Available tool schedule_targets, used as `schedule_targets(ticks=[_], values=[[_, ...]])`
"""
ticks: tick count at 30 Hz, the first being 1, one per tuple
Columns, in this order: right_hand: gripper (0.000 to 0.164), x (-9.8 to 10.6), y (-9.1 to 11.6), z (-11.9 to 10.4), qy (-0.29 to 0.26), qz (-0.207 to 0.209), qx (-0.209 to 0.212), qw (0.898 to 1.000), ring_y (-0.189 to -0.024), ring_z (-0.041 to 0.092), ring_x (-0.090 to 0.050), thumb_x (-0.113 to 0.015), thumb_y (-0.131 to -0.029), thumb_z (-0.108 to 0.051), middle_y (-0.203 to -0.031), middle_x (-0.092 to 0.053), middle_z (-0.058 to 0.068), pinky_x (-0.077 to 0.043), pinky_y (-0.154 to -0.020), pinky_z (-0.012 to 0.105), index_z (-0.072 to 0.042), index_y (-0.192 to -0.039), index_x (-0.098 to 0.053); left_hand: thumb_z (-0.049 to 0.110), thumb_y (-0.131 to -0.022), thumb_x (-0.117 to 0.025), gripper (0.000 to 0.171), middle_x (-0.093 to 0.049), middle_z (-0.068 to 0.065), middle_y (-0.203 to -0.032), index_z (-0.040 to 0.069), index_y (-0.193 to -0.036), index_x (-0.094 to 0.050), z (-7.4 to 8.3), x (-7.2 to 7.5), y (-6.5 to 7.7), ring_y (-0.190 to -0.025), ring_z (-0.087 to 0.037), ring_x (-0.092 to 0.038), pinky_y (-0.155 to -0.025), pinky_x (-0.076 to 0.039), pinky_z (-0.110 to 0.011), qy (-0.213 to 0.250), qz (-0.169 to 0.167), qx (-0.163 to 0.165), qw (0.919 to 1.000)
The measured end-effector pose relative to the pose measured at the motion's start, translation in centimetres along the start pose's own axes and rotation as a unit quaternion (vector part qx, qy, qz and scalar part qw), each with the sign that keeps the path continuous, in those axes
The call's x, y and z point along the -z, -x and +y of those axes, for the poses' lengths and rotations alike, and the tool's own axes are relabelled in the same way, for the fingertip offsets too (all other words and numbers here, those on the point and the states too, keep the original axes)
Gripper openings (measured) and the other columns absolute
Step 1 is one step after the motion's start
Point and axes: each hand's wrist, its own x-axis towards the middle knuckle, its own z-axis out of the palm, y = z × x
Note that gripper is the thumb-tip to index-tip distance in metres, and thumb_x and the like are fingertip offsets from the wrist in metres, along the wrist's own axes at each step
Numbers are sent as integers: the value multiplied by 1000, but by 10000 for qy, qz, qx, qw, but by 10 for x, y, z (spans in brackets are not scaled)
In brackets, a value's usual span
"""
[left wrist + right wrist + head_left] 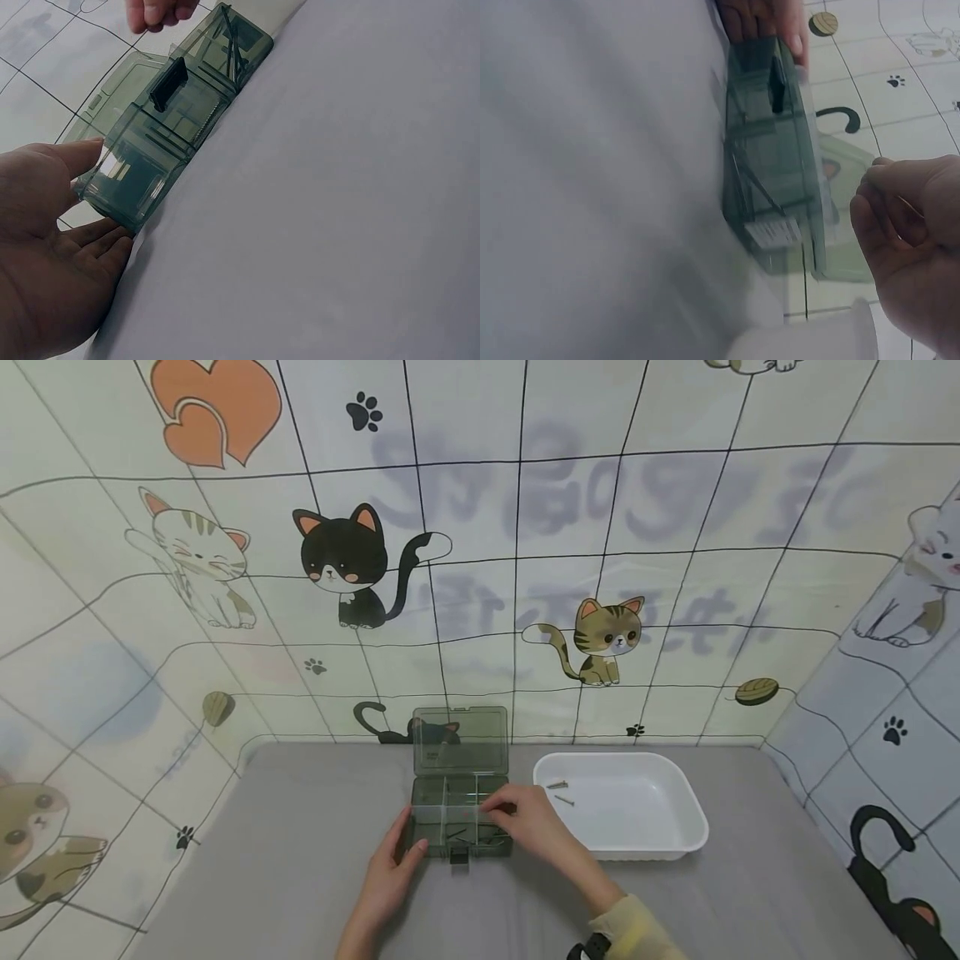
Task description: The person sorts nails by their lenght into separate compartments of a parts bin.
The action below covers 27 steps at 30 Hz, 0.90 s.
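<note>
A green see-through compartment box [427, 843] stands on the table with its lid [461, 743] raised at the back. My left hand [390, 868] holds the box's left side, thumb at the upper edge and fingers low against the side, as the left wrist view shows. Over the right-hand compartments is my right hand [528, 818], thumb and fingertips drawn together; I cannot tell whether something small is pinched there. Dark thin pieces [234, 49] lie inside the box near its front right. Several small brass-coloured screws [565, 800] lie in the white tray [637, 852].
The white tray stands just right of the box, close to my right forearm. A grey cloth [300, 827] covers the table. Behind it and along the sides hangs a sheet [480, 593] printed with cats and grid lines. The box's black latch [459, 857] faces me.
</note>
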Motion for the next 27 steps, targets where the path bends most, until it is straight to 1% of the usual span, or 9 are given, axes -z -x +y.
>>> schedule_targets(ticks=[2,6,8,10,12,14,16,20,27], values=[[14,5,1,2,-22,105,-73,9999,-82,12,-64,-68,-84,-2,-93,-68,-3,-53,-70,24,-12,-93,-74,20,-94,-61,62,-27,-15,-152,10,-148,-32,-5,0,-1,-139,-33,-21,-110,-24,-50,-12,47,-48,10000],[15,13,5,9,-29,389,-160,9991,-83,12,-64,-70,-83,-1,-93,-68,-4,-54,-72,25,-12,-93,-74,19,-94,-61,61,-28,-11,-152,16,-148,-33,-25,-2,-8,-139,-30,-22,-110,-25,-48,-67,114,-115,9998],[15,18,7,14,-73,494,-206,9985,-82,13,-64,-70,-83,-1,-93,-68,-3,-54,-72,25,-11,-93,-73,19,-94,-60,61,-29,-11,-152,16,-148,-33,-32,-3,-12,-139,-29,-23,-110,-25,-47,-160,122,-130,9997],[15,23,10,17,-159,577,-299,9978,-82,12,-65,-70,-83,-1,-92,-69,-3,-54,-72,25,-11,-94,-73,17,-94,-60,61,-28,-13,-152,14,-148,-32,-36,-3,-14,-139,-31,-22,-110,-25,-49,-186,117,-130,9997],[14,28,13,22,-232,632,-462,9967,-81,12,-64,-71,-83,-3,-92,-69,-3,-54,-71,25,-11,-94,-74,16,-94,-61,62,-28,-14,-152,12,-148,-32,-37,-3,-14,-139,-33,-22,-110,-24,-50,-138,104,-149,9997],[13,33,16,27,-259,719,-659,9949,-81,11,-64,-71,-83,-5,-92,-69,-3,-53,-72,25,-11,-94,-74,17,-94,-61,62,-27,-14,-152,13,-148,-32,-39,-3,-14,-139,-32,-21,-110,-23,-50,-91,94,-124,9998],[13,39,18,33,-275,817,-901,9922,-82,11,-64,-71,-83,-6,-92,-70,-4,-53,-73,25,-13,-94,-74,20,-94,-61,62,-27,-11,-152,16,-148,-32,-39,-3,-14,-140,-30,-20,-111,-22,-48,-93,79,-104,9999],[12,50,22,43,-276,968,-1284,9866,-83,14,-64,-72,-83,-7,-92,-70,-3,-52,-75,28,-12,-94,-75,26,-94,-61,62,-28,-6,-153,21,-148,-33,-40,-3,-12,-140,-26,-20,-112,-20,-47,-140,87,-24,9999],[13,65,24,61,-110,925,-1542,9836,-83,15,-65,-72,-83,-7,-92,-71,1,-52,-74,28,-8,-95,-74,27,-93,-62,62,-29,-5,-152,23,-148,-34,-41,-5,-13,-140,-24,-22,-111,-23,-46,-135,139,-23,9998]])
